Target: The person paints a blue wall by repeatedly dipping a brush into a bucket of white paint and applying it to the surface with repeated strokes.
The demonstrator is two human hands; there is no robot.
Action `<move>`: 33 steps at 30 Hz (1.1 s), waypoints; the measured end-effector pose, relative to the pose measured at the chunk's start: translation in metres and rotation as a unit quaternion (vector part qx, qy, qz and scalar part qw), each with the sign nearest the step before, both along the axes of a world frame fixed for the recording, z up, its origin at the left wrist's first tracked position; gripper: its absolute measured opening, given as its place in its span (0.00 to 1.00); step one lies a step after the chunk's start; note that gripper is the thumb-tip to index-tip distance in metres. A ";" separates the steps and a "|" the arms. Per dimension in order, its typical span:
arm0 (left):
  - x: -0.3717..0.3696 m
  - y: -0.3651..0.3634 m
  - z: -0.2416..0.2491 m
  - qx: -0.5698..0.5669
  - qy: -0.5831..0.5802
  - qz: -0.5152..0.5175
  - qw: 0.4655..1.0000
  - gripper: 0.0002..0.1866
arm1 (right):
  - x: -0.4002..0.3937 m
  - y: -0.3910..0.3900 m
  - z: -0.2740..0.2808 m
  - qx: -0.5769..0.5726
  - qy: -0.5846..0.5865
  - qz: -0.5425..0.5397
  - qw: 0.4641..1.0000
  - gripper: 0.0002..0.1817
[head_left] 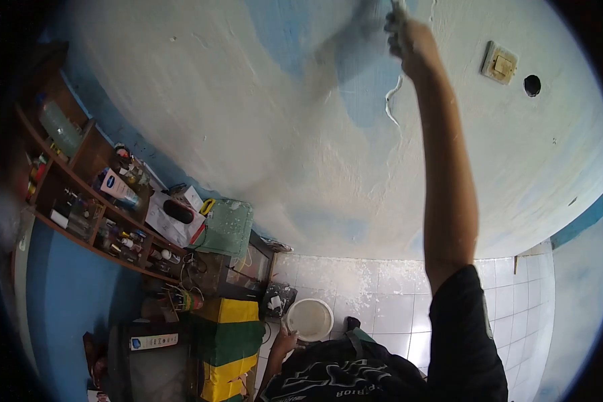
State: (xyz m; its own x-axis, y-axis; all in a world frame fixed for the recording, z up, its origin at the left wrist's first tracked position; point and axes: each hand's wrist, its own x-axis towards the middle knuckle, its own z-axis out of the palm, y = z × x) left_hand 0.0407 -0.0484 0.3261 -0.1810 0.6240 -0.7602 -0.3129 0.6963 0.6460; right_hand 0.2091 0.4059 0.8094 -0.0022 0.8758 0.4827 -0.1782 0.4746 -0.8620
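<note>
My right hand [410, 43] is raised high against the wall [275, 114], its fingers closed around what looks like a putty knife [396, 5]; most of that tool is cut off by the top edge. Whitish filler covers much of the blue wall, and a raised ridge of filler [390, 104] runs just below this hand. Low down by my body, my left hand [288, 342] grips the rim of a white bucket [329, 315]. Pale, whitish stuff shows inside it.
A light switch [500, 63] and a dark round hole [532, 86] sit in the wall at right. Wooden shelves [90, 171] with bottles stand at left, near a green plastic box [226, 228]. White splatters mark the tiled floor [392, 305].
</note>
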 end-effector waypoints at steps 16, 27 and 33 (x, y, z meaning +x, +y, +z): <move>-0.012 -0.008 -0.074 0.025 0.194 -0.121 0.973 0.37 | 0.063 -0.103 -0.494 -0.462 0.023 -0.027 0.886 0.13; 0.003 0.004 -0.029 0.047 0.270 -0.158 0.949 0.40 | 0.059 -0.090 -0.206 -0.242 -0.105 -0.058 0.963 0.17; 0.004 0.006 -0.009 0.060 0.267 -0.154 0.949 0.41 | 0.061 -0.085 -0.085 0.124 -0.245 -0.172 0.946 0.15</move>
State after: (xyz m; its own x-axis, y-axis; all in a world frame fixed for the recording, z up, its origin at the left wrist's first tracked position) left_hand 0.0442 -0.0423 0.3170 -0.3148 0.7861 -0.5319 0.2886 0.6132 0.7353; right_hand 0.2702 0.3209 0.7240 -0.0129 0.7256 0.6880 0.4157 0.6297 -0.6562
